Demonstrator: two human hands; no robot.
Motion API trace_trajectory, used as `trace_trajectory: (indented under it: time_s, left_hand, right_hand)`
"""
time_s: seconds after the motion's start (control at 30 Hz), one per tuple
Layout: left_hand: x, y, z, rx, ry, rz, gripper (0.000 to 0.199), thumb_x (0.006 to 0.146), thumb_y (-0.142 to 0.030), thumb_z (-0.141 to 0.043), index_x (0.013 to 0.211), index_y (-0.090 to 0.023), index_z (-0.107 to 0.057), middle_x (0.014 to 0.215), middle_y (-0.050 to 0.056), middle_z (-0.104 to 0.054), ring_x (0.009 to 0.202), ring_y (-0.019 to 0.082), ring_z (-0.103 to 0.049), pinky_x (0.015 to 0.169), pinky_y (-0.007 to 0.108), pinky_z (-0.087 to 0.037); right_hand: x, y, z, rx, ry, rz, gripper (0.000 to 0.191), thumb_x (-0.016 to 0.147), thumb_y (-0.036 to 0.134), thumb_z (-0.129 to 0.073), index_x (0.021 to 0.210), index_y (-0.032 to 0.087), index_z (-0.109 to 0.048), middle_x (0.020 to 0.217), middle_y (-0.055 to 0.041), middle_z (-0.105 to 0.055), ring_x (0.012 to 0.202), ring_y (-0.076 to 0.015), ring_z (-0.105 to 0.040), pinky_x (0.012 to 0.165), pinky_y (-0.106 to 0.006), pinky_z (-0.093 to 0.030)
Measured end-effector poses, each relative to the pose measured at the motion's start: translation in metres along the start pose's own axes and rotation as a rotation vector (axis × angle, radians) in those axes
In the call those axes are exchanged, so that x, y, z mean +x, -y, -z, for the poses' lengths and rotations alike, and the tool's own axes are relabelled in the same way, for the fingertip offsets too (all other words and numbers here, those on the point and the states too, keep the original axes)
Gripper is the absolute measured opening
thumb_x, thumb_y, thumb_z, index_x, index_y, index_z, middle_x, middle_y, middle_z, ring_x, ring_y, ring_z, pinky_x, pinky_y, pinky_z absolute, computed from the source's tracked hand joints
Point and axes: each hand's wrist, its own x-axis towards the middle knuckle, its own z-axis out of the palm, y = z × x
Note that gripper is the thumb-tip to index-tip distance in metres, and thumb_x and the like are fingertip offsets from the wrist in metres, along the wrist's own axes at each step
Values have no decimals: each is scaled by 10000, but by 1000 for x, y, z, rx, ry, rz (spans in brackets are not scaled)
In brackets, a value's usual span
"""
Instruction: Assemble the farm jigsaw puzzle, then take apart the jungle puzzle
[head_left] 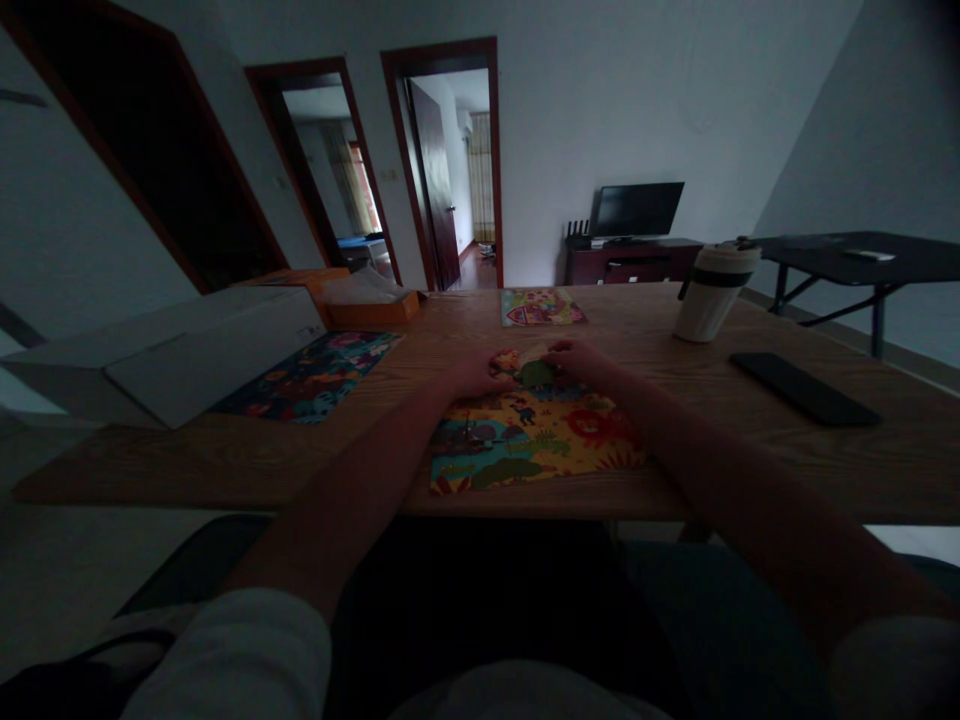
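A colourful animal puzzle point(525, 430) lies on the wooden table in front of me, near its front edge. My left hand point(480, 374) is at the puzzle's upper left, its fingers curled at a small orange and red patch of the picture. At the upper right, my right hand point(571, 358) has its fingers bent at a pale piece point(534, 353) beside a green patch. The scene is dim, and how firmly either hand grips anything cannot be made out.
A dark picture sheet point(322, 375) and a white box point(217, 345) are on the left, with an orange box point(375, 308) behind. A small picture card point(541, 307) lies at the back. On the right are a cup point(712, 295) and a black flat object point(802, 388).
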Motion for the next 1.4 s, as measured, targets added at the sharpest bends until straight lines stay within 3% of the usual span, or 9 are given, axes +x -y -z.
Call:
trace_trajectory:
  time_s: [0.4, 0.67, 0.9, 1.03, 1.2, 1.4]
  left_hand:
    - [6, 0, 5, -113, 30, 18, 925, 638, -310, -885, 1463, -225, -476, 1193, 104, -704, 1013, 245, -687, 854, 346, -550]
    - [0, -9, 7, -217, -43, -1, 883, 701, -242, -833, 1499, -232, -457, 1222, 97, -667, 1066, 240, -657, 882, 368, -544]
    - [5, -8, 5, -438, -64, -94, 740, 755, -149, -767, 1443, -171, -493, 1114, 84, -699, 952, 178, -669, 857, 335, -547]
    - [6, -8, 6, -436, -131, -126, 615, 831, -208, -724, 1413, -189, -524, 1180, 103, -690, 992, 184, -677, 838, 312, -551]
    - [3, -17, 3, -367, -196, -144, 497, 913, -184, -597, 1405, -182, -525, 1233, 124, -667, 1022, 182, -671, 847, 302, -550]
    - [3, -26, -5, -285, -173, -221, 451, 869, -89, -556, 1310, -180, -583, 1326, 127, -629, 1073, 189, -653, 872, 314, -549]
  right_hand:
    - [-6, 2, -7, 118, 56, -18, 74, 854, 141, -665, 857, 201, -622, 856, -43, -658, 726, -152, -639, 631, -244, -566]
    - [-14, 4, -10, 96, 121, 22, 98, 867, 163, -673, 940, 221, -642, 922, -58, -711, 755, -164, -658, 603, -237, -535]
    - [-4, -8, -12, 190, 220, 98, 199, 850, 183, -698, 1042, 221, -659, 1029, -82, -738, 783, -172, -683, 634, -254, -556]
    - [-5, -7, -11, 151, 181, 120, 277, 848, 231, -729, 1107, 223, -632, 1016, -89, -736, 765, -182, -680, 591, -255, -543]
    - [-10, -1, -14, 87, 108, 211, 515, 829, 230, -752, 1311, 224, -572, 958, -49, -709, 750, -164, -654, 638, -261, -536]
    - [-17, 2, -21, -118, 115, 362, 452, 801, 214, -769, 1241, 220, -670, 999, -48, -707, 813, -170, -638, 728, -286, -532]
